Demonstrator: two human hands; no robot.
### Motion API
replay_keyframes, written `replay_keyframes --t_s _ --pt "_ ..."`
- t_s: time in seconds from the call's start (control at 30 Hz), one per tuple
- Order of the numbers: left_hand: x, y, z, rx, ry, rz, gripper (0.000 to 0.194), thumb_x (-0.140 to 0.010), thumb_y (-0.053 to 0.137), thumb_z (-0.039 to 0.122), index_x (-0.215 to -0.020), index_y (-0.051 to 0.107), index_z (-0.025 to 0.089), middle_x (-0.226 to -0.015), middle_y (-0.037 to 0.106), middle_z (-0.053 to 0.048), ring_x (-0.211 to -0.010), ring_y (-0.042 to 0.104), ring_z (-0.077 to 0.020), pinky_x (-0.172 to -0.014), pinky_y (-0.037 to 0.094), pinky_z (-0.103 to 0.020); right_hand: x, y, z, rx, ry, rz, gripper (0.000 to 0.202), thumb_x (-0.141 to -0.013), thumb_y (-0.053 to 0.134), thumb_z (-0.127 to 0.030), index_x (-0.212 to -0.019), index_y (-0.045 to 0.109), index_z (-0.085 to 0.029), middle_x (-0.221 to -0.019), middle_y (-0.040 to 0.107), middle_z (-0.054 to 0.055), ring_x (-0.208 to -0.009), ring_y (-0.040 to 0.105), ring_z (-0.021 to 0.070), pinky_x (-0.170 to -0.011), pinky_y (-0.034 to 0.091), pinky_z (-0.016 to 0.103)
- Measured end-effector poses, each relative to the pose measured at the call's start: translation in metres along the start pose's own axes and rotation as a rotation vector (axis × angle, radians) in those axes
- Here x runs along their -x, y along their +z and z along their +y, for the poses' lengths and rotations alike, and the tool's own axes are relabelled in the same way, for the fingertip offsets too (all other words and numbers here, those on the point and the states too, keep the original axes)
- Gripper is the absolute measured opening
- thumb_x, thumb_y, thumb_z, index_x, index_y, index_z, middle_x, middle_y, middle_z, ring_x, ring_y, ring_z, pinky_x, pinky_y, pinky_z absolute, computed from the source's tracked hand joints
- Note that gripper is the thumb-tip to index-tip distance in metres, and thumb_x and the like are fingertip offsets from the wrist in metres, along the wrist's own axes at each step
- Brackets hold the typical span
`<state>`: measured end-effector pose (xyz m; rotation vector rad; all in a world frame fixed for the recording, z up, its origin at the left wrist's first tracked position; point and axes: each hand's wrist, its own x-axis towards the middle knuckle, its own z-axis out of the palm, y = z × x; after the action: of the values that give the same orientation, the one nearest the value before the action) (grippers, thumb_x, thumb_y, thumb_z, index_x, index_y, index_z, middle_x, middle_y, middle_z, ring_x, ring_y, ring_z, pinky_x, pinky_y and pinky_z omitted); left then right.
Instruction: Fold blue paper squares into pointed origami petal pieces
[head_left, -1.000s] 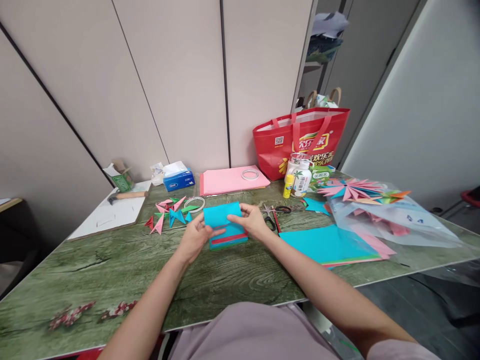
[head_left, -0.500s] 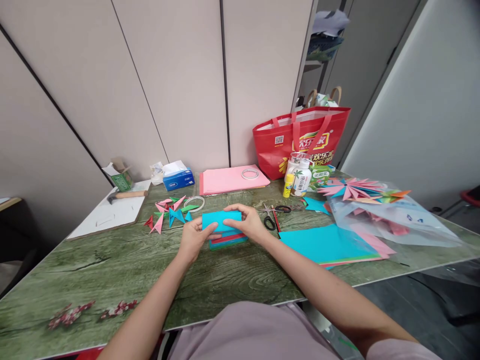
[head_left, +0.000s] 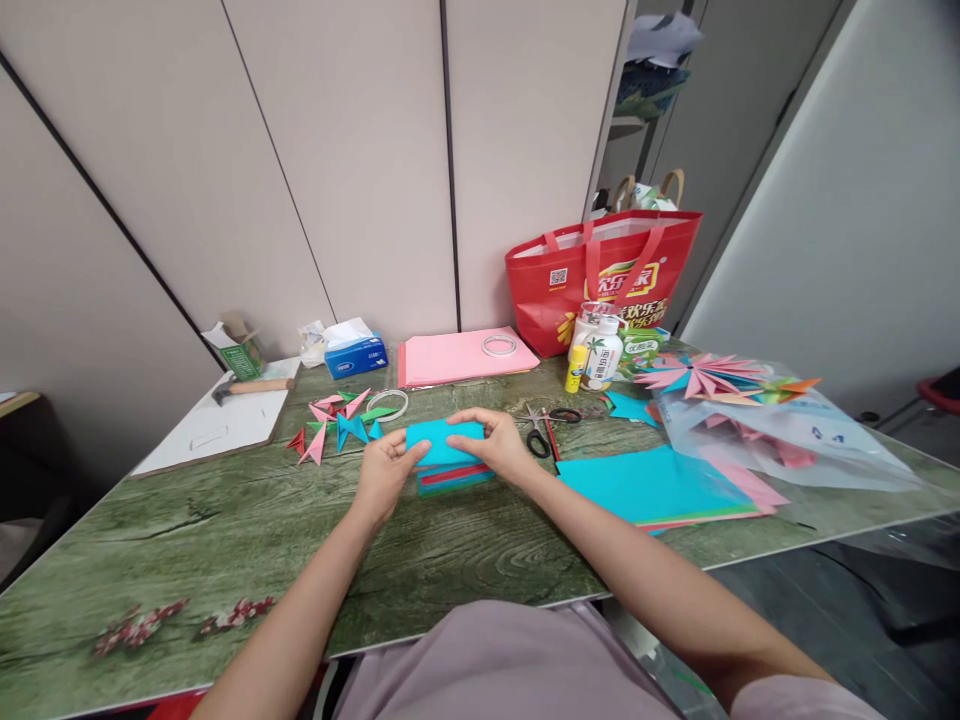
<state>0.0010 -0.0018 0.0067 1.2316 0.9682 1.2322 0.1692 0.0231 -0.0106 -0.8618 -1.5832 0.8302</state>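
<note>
A small rectangle of blue paper (head_left: 444, 441) is pinched at its two ends between my hands. My left hand (head_left: 385, 472) grips the left end, thumb lying on the front face. On the other end, my right hand (head_left: 490, 445) has its thumb in front and its fingers over the top edge. Just beneath the held paper, a stack of coloured paper pieces (head_left: 454, 482), red, blue and green, lies on the table. Folded paper shapes (head_left: 334, 425) in pink, red, blue and green lie left of my hands. Scissors (head_left: 538, 441) and a red pencil (head_left: 553, 440) rest to the right.
Blue sheets (head_left: 637, 485) lie at right, beside a plastic bag (head_left: 787, 450) topped by a paper pinwheel (head_left: 701, 377). Behind stand a glue stick (head_left: 576, 369), white bottle (head_left: 604, 355) and red tote bag (head_left: 544, 300). Pink paper (head_left: 450, 360), a tissue box (head_left: 355, 357) and a hammer (head_left: 255, 387) sit further back.
My left thumb has shifted slightly left along the blue paper. Both hands keep hold of it in nearly the same place, and the view has barely moved.
</note>
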Motion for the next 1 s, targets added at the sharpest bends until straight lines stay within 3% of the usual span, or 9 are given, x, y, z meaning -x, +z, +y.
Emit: replay_keyframes --t_s 1.0 --pt "-0.0006 -0.0004 -0.0016 0.018 -0.023 0.031 0.036 -0.055 0.072 0.037 -0.08 0.063 0.013 -0.066 0.069 -0.003 -0.059 0.063 -0.0198 -0.059 0.051 -0.033 -0.0006 0.0009 0.003 -0.033 0.018 0.006 0.023 -0.062 0.066 -0.032 -0.081 0.066 -0.019 -0.082 0.067 0.003 -0.077 0.06 0.0193 -0.072 0.044 0.031"
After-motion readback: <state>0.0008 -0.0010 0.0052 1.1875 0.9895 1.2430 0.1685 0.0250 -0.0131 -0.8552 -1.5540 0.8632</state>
